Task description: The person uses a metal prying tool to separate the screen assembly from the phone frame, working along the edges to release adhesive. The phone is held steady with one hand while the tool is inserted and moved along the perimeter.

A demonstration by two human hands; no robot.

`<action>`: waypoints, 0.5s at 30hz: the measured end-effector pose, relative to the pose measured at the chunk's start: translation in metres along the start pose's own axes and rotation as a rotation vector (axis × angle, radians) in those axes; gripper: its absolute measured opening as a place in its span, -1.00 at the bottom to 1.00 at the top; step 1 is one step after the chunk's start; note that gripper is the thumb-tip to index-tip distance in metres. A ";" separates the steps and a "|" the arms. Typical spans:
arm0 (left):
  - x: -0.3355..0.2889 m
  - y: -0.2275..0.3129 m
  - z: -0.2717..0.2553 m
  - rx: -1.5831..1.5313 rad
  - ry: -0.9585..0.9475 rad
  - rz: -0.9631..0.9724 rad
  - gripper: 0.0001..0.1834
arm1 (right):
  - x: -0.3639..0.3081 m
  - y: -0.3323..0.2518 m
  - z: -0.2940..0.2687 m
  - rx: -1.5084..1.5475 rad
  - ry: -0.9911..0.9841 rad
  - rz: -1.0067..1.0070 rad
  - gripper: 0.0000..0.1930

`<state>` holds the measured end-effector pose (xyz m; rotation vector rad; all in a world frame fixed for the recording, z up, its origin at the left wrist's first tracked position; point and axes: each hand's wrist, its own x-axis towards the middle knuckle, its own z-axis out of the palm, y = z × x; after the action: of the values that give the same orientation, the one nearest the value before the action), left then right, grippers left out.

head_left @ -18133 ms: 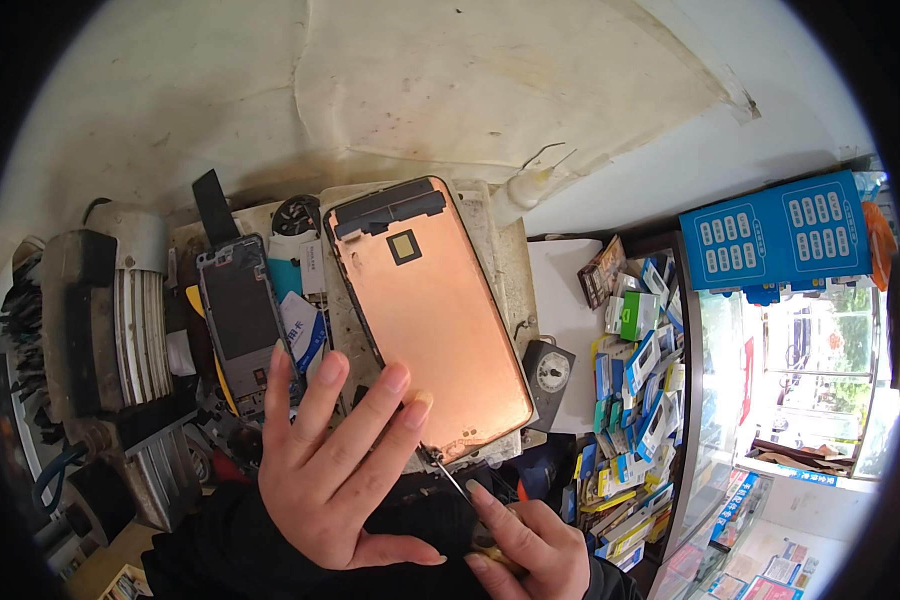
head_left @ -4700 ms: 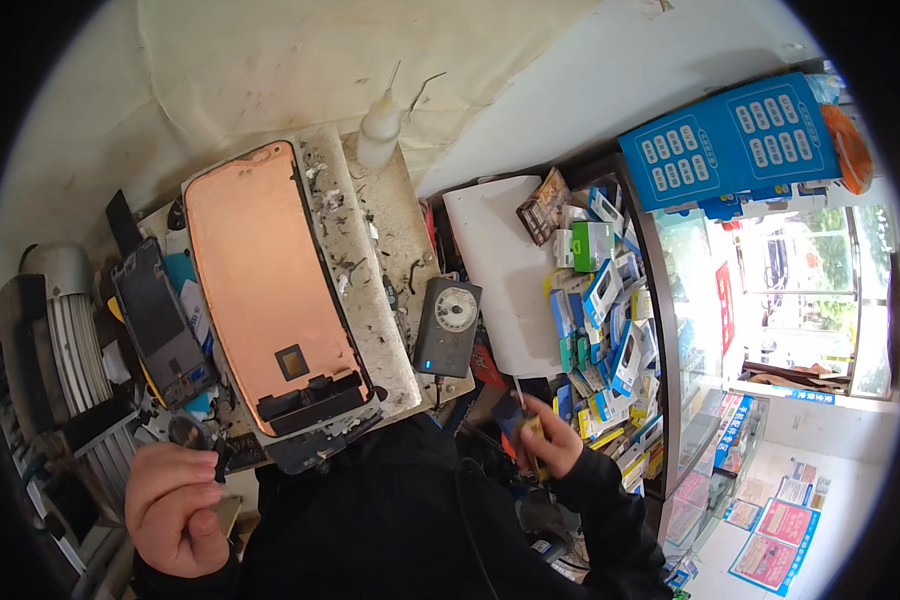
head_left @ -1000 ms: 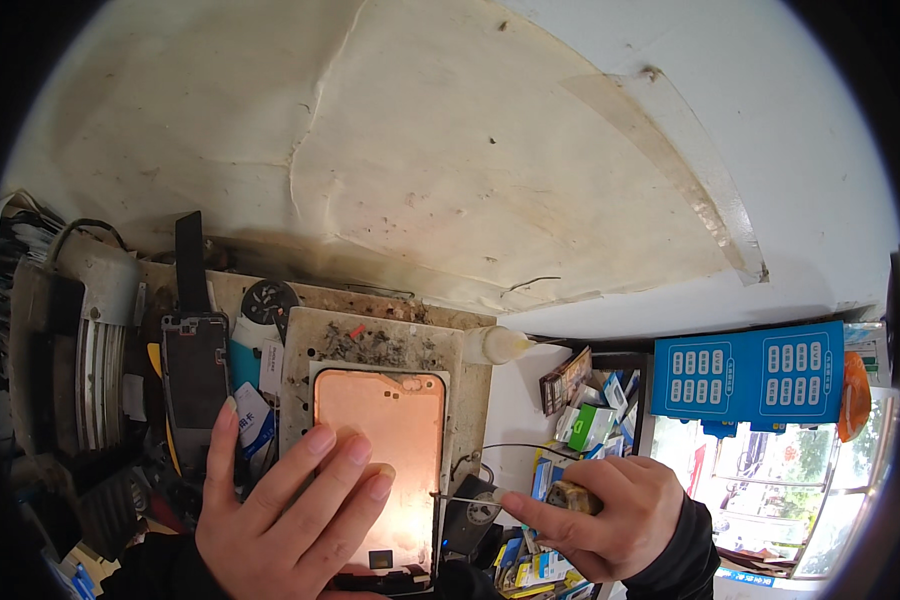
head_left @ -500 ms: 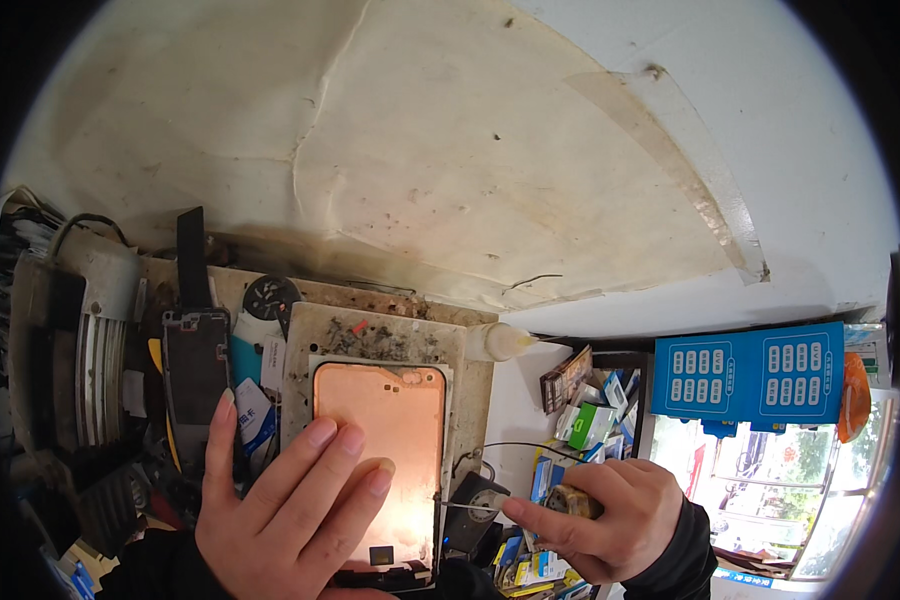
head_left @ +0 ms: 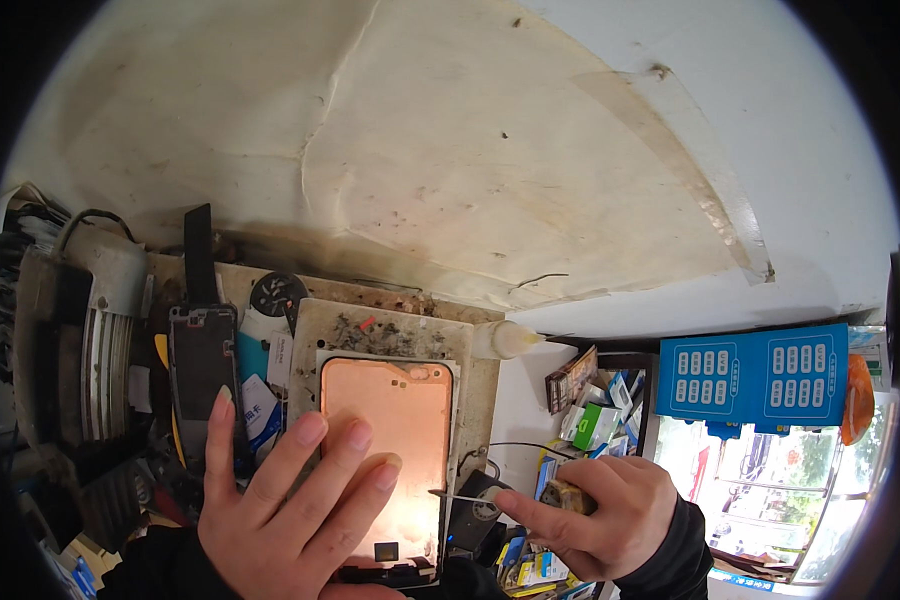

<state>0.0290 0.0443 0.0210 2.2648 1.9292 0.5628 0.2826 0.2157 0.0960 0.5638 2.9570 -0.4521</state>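
Observation:
A flat phone screen panel with a copper-coloured back lies on a dirty pale work pad. My left hand is spread across the panel's left side, with its fingertips resting on the copper face. My right hand, at the panel's right, is closed around a tool with a thin metal blade and a stubby tan handle. The tip reaches over the panel's right edge; whether it touches is unclear. Dark parts and a small black square are at the panel's lower end.
To the left lie a dark phone frame and a machine with metal ribs. A squeeze bottle lies beyond the pad. On the right are a bin of small boxes, a blue printed box and a thin black cable.
The tool's tip has shifted slightly left and up, from the panel's right edge to just over it. My left hand stays spread on the panel. The whole view has shifted a little.

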 end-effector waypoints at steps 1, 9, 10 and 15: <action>0.000 0.000 -0.001 -0.002 -0.006 -0.001 0.02 | -0.001 0.000 0.000 0.002 -0.010 -0.001 -0.41; 0.001 0.000 -0.004 0.006 -0.042 0.007 0.01 | -0.006 0.003 0.003 -0.005 -0.013 -0.041 -0.41; 0.001 0.000 -0.004 0.006 -0.041 0.009 0.01 | -0.007 0.004 0.004 -0.009 -0.009 -0.046 -0.41; 0.001 0.000 -0.004 0.013 -0.048 0.011 0.02 | -0.009 0.003 0.007 -0.015 0.026 -0.045 -0.41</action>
<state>0.0277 0.0446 0.0252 2.2767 1.9042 0.4933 0.2919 0.2130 0.0902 0.5066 3.0004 -0.4291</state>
